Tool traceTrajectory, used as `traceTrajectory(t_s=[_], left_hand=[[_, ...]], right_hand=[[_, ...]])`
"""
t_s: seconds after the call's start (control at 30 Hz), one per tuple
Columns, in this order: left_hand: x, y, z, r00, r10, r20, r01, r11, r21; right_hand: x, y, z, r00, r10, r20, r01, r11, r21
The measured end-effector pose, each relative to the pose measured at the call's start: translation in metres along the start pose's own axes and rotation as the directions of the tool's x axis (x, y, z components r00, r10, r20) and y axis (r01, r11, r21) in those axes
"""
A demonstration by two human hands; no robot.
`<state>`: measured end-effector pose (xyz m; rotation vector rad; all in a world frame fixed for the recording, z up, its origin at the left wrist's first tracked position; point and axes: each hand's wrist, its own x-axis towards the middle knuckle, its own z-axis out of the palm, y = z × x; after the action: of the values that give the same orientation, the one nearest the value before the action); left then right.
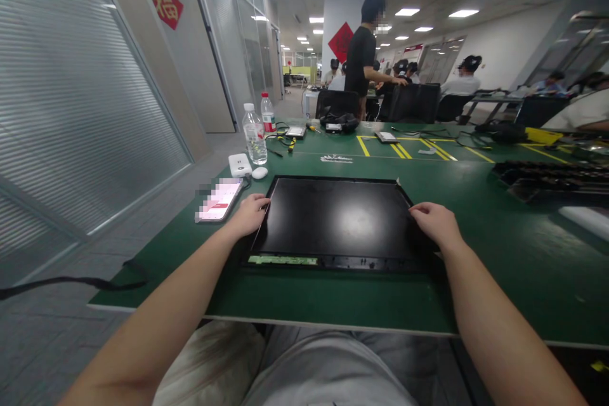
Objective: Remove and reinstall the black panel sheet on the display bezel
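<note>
A black, glossy display panel (328, 216) lies flat in a dark frame on the green table in front of me. Along its near edge runs a green circuit board strip (283, 260) on the left side. My left hand (251, 212) pinches the panel's left edge with thumb and fingers together. On the opposite side, my right hand (436, 223) has its fingertips closed on the right edge. Whether the fingers grip the panel alone or its frame too, I cannot tell.
Left of the panel lie a lit phone (221, 200), a white box-shaped device (240, 165) and a small white case (259, 172). Two bottles (255, 136) stand behind them. Dark metal parts (537, 181) occupy the right of the green table (333, 298). A person (362, 54) stands beyond.
</note>
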<state>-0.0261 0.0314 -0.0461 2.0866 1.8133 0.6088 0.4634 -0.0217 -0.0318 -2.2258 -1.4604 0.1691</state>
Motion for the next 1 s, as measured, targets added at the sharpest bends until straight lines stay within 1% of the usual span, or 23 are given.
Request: traceTrajectory(t_s=[0.17,0.37,0.43,0.53,0.6,0.67,0.7,0.77,0.83,0.9,1.0], left_hand=[[-0.002,0.003,0.0,0.999,0.05,-0.023,-0.049,0.998,0.029],[-0.005,0.007,-0.007,0.993,0.121,0.01,-0.122,0.991,0.061],[-0.006,0.007,-0.009,0.993,0.115,-0.001,-0.114,0.989,0.091],[-0.006,0.005,-0.009,0.997,0.066,-0.034,-0.059,0.981,0.184],[-0.006,0.004,-0.009,0.999,0.044,-0.025,-0.037,0.972,0.233],[-0.005,0.002,-0.008,0.999,0.043,0.005,-0.043,0.967,0.25],[-0.005,0.001,-0.009,0.999,0.047,0.016,-0.049,0.968,0.247],[-0.003,0.0,-0.009,0.998,0.049,0.025,-0.054,0.973,0.224],[-0.002,0.0,-0.009,0.999,0.046,0.016,-0.048,0.981,0.186],[0.0,0.0,-0.009,0.999,0.037,-0.011,-0.035,0.99,0.135],[0.001,0.004,-0.01,0.997,0.005,-0.082,-0.004,1.0,0.014]], right_hand=[[0.0,0.0,0.001,1.0,-0.007,0.021,0.007,1.0,0.01],[-0.001,-0.001,0.003,1.0,-0.009,0.009,0.009,1.0,0.026],[-0.001,-0.001,0.003,1.0,-0.003,-0.004,0.004,0.999,0.041],[0.001,0.002,0.002,0.999,0.012,-0.034,-0.009,0.997,0.078],[0.004,0.005,0.002,0.997,0.036,-0.066,-0.03,0.996,0.083],[0.006,0.009,0.002,0.993,0.068,-0.096,-0.062,0.996,0.063],[0.008,0.011,0.003,0.991,0.083,-0.101,-0.078,0.996,0.051],[0.011,0.014,0.006,0.993,0.09,-0.074,-0.088,0.996,0.034],[0.013,0.015,0.01,0.998,0.064,-0.03,-0.063,0.998,0.03],[0.014,0.015,0.014,0.999,0.036,0.0,-0.036,0.999,0.027],[0.013,0.013,0.017,0.999,0.035,0.023,-0.035,0.999,0.018]])
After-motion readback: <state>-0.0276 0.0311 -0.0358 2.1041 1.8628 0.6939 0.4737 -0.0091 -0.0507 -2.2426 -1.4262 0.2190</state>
